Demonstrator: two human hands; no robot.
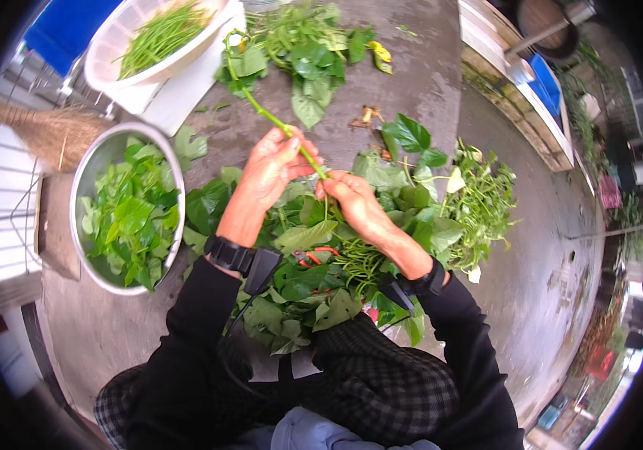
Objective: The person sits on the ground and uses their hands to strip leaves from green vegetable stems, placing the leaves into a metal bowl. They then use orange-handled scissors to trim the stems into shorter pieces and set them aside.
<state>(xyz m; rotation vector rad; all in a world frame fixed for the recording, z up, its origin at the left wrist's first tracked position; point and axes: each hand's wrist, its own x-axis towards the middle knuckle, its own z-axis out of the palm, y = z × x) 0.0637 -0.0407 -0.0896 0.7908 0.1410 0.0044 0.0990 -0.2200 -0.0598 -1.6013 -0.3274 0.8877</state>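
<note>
A long green stem point(260, 107) runs from the far left down between my two hands, with a curled tip at its far end. My left hand point(276, 163) grips it partway along, thumb on top. Close by, my right hand point(355, 202) pinches the stem's near end between thumb and fingers. Beneath both hands spreads a heap of large green leaves point(304, 233). On that heap lie a bundle of thin green stalks point(359, 261) and a tool with orange-red handles point(315, 256), partly covered by leaves.
To the left stands a metal basin point(76, 225) of loose leaves, beside a straw broom point(62, 132). A white plastic basket point(99, 64) holds cut stalks point(164, 36). More leafy stems point(315, 56) lie ahead, and a leafy pile point(481, 202) sits at right. A low ledge point(515, 95) borders the far right.
</note>
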